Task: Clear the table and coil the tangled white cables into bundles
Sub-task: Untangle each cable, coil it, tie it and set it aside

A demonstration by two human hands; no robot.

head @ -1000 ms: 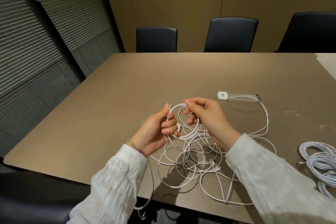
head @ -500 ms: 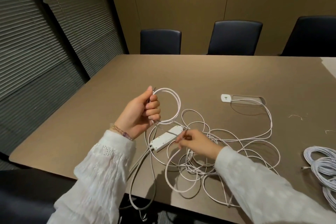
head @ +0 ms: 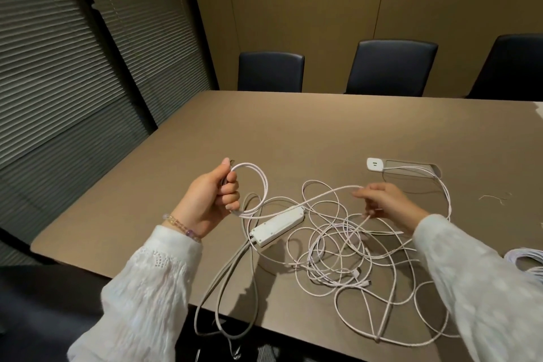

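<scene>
A tangle of thin white cable (head: pixel 338 250) lies spread over the near part of the brown table (head: pixel 293 132). My left hand (head: pixel 210 200) is raised above the table's left side, shut on one end of the cable with a single loop (head: pixel 258 182) hanging from it. My right hand (head: pixel 382 204) hovers over the tangle's right side, pinching a strand that runs across to the left hand's loop. A white power strip (head: pixel 277 225) lies between the hands, its grey cord (head: pixel 226 282) dropping over the near edge.
A white charger plug (head: pixel 374 164) sits by a metal cable hatch (head: pixel 411 166) at the back right. A coiled white bundle (head: pixel 526 258) lies at the right edge. Small wire ties (head: pixel 493 198) lie beyond it. Three dark chairs (head: pixel 390 67) stand along the far side.
My hands have pulled apart: the left one lifted with a loop in it, the right one dropped into the tangle, then rose to the right drawing a strand out. The power strip came into sight.
</scene>
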